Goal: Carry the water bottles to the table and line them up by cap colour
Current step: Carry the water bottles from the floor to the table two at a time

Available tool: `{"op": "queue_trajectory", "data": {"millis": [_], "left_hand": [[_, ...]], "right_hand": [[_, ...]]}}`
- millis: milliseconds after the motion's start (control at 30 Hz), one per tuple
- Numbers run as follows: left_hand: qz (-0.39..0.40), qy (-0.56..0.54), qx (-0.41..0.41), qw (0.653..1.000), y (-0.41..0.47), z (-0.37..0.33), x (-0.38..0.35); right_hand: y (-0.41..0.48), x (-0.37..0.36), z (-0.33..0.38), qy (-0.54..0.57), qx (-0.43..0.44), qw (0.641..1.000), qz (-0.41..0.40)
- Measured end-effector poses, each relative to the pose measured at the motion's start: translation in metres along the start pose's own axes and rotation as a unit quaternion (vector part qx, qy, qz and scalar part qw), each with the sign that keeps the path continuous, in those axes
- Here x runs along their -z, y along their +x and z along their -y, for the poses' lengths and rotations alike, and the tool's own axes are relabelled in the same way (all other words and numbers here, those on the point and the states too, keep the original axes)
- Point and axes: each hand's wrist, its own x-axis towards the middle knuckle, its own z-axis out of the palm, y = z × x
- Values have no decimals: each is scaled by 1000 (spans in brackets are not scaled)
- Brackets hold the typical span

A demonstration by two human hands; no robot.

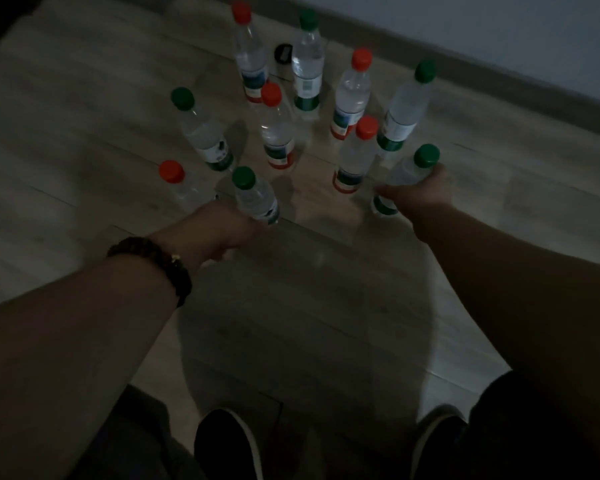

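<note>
- Dim room; plank floor [84, 133] held all the bottles, red and green caps mixed; no counter in view.
- Pickup step: left hand [222, 226] gripped green-cap bottle A [257, 199] low down, and right hand [421, 192] gripped green-cap bottle B [407, 174] mid-body. Fingers curled round both, tips hidden.
- Next, probably: lift clear of the red-cap bottle [355, 157] just beside B, then carry.

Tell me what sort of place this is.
Probably a dim room in a home: pale plank floor, a dark skirting board along the wall, and water bottles standing on the floor.
</note>
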Motion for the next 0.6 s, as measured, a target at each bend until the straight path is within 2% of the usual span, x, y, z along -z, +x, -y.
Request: {"op": "queue_trajectory", "data": {"millis": [100, 200, 400, 467, 600], "left_hand": [[-51, -148, -39, 987, 10, 3, -9], [-102, -223, -71, 967, 19, -4, -24], [-197, -341, -32, 919, 44, -20, -46], [-217, -360, -20, 907, 51, -21, -47], [-215, -329, -44, 918, 65, -13, -48]], "right_hand": [[7, -8, -6, -7, 24, 999, -35], [13, -7, -13, -31, 46, 997, -57], [3, -1, -21, -83, 132, 986, -55], [-2, 3, -20, -97, 170, 980, -33], [-13, 11, -9, -70, 205, 976, -23]]}}
